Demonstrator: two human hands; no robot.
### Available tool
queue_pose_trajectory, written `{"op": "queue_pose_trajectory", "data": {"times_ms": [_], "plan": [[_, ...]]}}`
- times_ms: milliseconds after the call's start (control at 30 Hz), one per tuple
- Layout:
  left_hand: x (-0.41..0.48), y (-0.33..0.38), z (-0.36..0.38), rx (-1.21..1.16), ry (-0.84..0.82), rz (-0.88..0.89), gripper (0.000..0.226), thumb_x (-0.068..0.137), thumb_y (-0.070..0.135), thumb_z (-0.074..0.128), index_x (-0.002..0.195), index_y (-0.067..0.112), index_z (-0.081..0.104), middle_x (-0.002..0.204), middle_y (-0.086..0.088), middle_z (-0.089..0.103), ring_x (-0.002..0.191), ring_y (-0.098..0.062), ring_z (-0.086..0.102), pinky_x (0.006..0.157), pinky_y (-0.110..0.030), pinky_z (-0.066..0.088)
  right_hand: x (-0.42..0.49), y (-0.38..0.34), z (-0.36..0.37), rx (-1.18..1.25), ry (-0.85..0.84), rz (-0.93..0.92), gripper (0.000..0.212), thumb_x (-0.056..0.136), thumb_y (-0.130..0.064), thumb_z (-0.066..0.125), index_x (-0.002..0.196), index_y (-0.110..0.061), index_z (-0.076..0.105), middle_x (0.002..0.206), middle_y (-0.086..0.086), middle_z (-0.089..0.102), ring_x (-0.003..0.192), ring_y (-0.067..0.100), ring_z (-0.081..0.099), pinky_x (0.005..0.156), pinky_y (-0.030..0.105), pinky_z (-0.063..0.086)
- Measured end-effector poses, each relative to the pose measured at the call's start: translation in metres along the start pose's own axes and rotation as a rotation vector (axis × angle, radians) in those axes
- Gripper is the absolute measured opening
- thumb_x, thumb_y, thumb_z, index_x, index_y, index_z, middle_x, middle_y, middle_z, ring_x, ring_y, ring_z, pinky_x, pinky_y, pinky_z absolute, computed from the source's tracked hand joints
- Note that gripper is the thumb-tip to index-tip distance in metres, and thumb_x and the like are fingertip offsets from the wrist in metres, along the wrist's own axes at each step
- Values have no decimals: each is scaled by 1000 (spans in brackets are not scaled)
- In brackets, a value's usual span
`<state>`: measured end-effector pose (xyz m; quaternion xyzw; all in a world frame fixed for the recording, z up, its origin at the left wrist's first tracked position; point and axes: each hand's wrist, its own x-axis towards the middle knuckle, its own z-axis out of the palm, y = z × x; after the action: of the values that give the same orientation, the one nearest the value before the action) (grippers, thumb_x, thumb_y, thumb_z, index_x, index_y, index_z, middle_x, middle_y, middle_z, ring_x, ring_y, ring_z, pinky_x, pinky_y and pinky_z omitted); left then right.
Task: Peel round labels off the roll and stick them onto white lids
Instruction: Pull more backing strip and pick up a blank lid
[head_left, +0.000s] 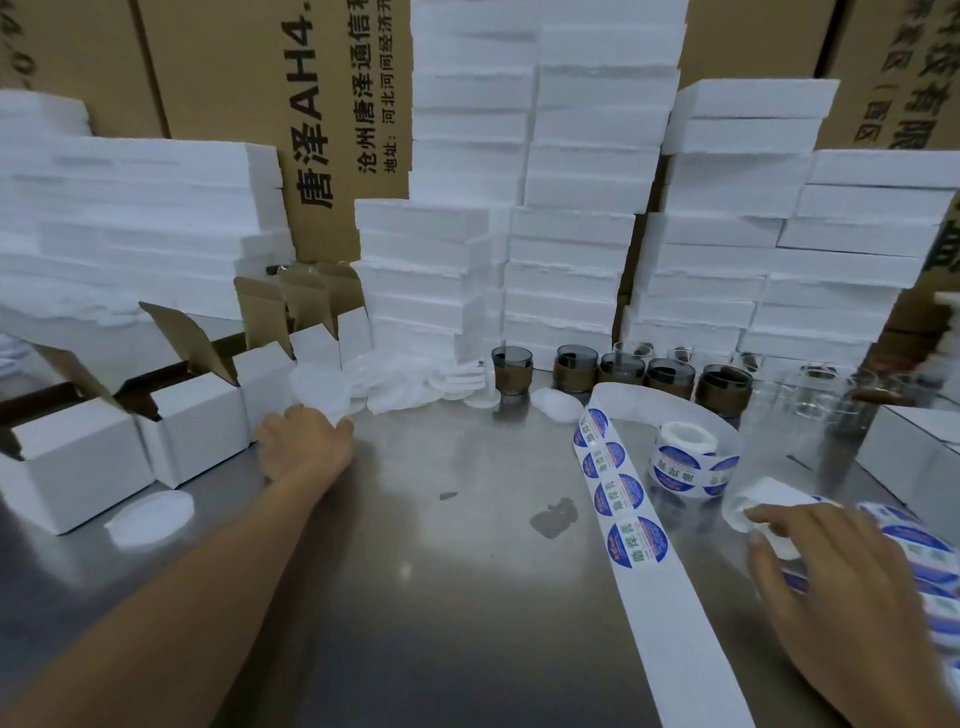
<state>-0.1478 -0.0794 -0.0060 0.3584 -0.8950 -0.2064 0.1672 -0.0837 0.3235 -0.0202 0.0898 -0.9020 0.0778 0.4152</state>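
My left hand (306, 441) reaches to the pile of lids (322, 384) by the boxes (192, 415) to get one. Its fingers are hidden, so I cannot tell if it has a lid yet. My right hand (831, 566) pinches the white curled end (753, 506) of the paper, I think to keep it from rolling. The label strip (631, 525) lies flat on the bench (441, 571), easy to peel. The roll (685, 460) stands just behind it. One lid (150, 517) lies alone beside a box.

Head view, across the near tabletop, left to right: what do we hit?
Lone white lid → left hand → label strip → right hand.
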Motion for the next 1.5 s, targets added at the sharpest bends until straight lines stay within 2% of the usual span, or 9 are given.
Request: {"op": "queue_pose_trajectory", "data": {"times_ms": [100, 233, 400, 633, 767, 933, 1167, 1333, 1500], "plan": [[6, 2, 5, 143, -7, 22, 58, 94, 49, 45, 124, -1, 49, 131, -23, 46, 122, -36, 42, 101, -41, 37, 1, 0, 5, -13, -37, 20, 44, 44, 7, 87, 83, 7, 66, 78, 27, 66, 69, 49, 62, 70, 63, 47], [10, 2, 5, 206, -18, 24, 59, 93, 50, 48, 123, 0, 50, 131, -24, 45, 121, -36, 43, 101, -40, 37, 1, 1, 1, 7, -20, 31, 23, 65, -4, 75, 85, 4, 67, 81, 23, 67, 74, 46, 62, 75, 62, 47], [1, 2, 3, 95, -29, 18, 60, 86, 56, 54, 116, 4, 55, 121, -21, 51, 110, -34, 48, 90, -37, 42, -1, 2, -5, 52, -2, -22, 25, 65, -13, 58, 84, 0, 67, 79, 19, 66, 74, 42, 61, 74, 57, 47], [-57, 22, -3, -265, -111, 132, 65, 79, 51, 67, 123, 6, 52, 124, -16, 54, 112, -31, 52, 91, -37, 45, -7, 8, -4, 43, 2, 27, 38, 49, 10, 83, 80, 3, 64, 73, 20, 64, 68, 43, 60, 70, 56, 48], [-116, 47, -11, -670, -318, 320, 57, 75, 33, 77, 122, 18, 49, 96, 1, 57, 75, -3, 54, 56, -14, 43, -7, -2, -10, 94, 40, -4, 19, 66, -1, 76, 82, 0, 66, 77, 18, 65, 71, 41, 60, 75, 49, 47], [-182, 72, -8, -887, -592, 616, 53, 69, 24, 82, 107, 44, 50, 82, 6, 64, 60, 4, 54, 59, -6, 41, -8, -22, -20, 403, -38, 91, 15, 77, 3, 68, 86, -8, 66, 80, 5, 62, 80, 31, 57, 76, 41, 41], [-208, 71, 2, -911, -679, 757, 56, 72, 14, 80, 110, 44, 51, 82, 2, 68, 62, -1, 53, 64, -12, 43, -10, -59, -22, 1063, -246, 415, 20, 88, -24, 57, 105, -33, 64, 84, -11, 69, 89, -1, 61, 81, 24, 46], [-207, 72, -1, -1034, -788, 688, 52, 77, 9, 76, 109, 42, 53, 99, -12, 71, 79, -16, 62, 76, -27, 51, -11, -66, -20, 1218, -297, 545, 20, 88, -18, 60, 107, -22, 65, 82, -6, 74, 82, 10, 68, 75, 28, 51], [-211, 76, -3, -1210, -911, 511, 16, 92, 24, 60, 106, 31, 62, 89, 5, 67, 69, -8, 59, 58, -21, 47, -10, -76, -26, 1333, -312, 516, 12, 88, -16, 60, 95, -24, 62, 73, -6, 74, 72, 5, 69, 60, 8, 47]]}}
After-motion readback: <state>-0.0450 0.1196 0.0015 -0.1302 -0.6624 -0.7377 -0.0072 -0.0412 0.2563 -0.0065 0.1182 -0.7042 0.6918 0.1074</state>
